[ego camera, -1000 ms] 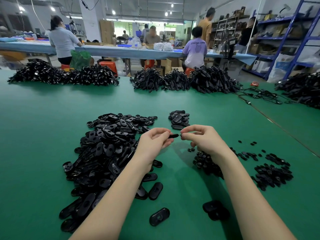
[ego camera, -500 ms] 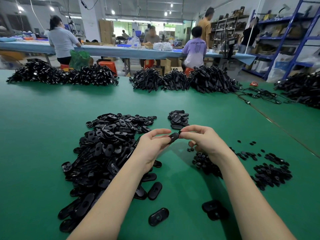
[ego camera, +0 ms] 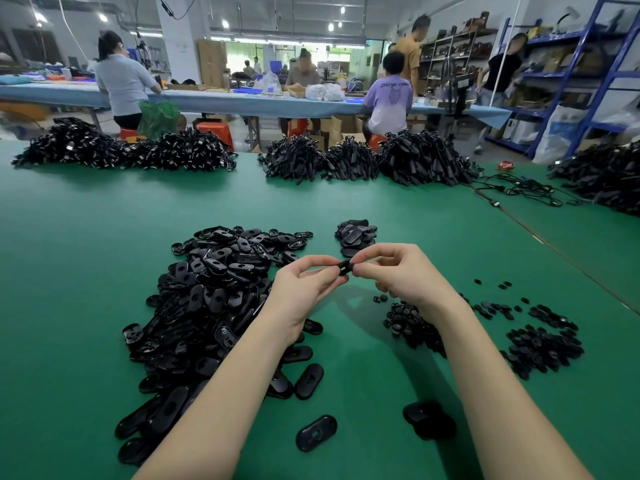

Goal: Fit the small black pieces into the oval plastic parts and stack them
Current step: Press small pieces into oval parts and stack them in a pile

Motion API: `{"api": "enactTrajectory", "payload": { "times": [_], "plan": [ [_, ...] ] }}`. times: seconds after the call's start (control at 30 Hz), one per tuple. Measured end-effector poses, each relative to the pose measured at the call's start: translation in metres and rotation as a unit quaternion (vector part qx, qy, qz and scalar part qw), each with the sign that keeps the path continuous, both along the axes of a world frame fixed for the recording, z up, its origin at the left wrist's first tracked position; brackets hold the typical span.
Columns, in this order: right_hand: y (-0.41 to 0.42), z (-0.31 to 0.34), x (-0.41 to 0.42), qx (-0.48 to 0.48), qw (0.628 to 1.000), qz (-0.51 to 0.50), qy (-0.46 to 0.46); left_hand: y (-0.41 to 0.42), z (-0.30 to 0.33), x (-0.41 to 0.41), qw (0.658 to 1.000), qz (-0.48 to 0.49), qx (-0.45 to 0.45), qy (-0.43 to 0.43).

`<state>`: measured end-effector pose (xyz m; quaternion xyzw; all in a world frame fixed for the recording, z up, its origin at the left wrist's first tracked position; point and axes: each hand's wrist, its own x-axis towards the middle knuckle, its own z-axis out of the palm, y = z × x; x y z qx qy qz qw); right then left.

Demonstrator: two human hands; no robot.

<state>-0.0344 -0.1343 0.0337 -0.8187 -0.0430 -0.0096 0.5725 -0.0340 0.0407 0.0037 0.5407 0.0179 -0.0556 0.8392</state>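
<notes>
Black oval part (ego camera: 344, 267) pinched above the green tabletop (ego camera: 86, 258), left hand (ego camera: 304, 289) and right hand (ego camera: 401, 275) fingers curled on it. I'd press the insert squarely, though I can't quite see it seated, then stack (ego camera: 356, 233).

One black oval part (ego camera: 344, 267) pinched between my left hand (ego camera: 308, 289) and right hand (ego camera: 403, 275), above the counter (ego camera: 86, 258). Big heap of oval parts (ego camera: 207, 299) on my left, small stack (ego camera: 356, 235) just beyond, small black pieces (ego camera: 540, 348) piled on my right.
</notes>
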Motion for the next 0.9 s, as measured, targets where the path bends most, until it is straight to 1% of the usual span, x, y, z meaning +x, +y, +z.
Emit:
{"api": "enactTrajectory", "payload": {
  "times": [0.17, 0.47, 0.63, 0.9],
  "plan": [
    [0.0034, -0.0055, 0.0006, -0.025, 0.999, -0.023, -0.008, -0.0001, 0.0016, -0.0003, 0.999, -0.033, 0.002, -0.006],
    [0.0028, -0.0042, 0.0022, -0.084, 0.995, -0.048, -0.024, 0.0018, 0.0010, 0.0006, 0.998, -0.041, 0.030, -0.021],
    [0.0037, -0.0022, 0.0011, -0.071, 0.996, -0.041, -0.020, 0.0051, 0.0009, 0.0011, 0.998, -0.037, 0.042, -0.041],
    [0.0030, -0.0020, -0.0001, -0.048, 0.998, -0.038, -0.001, 0.0052, -0.0015, 0.0015, 0.995, -0.059, 0.057, -0.058]
  ]
}}
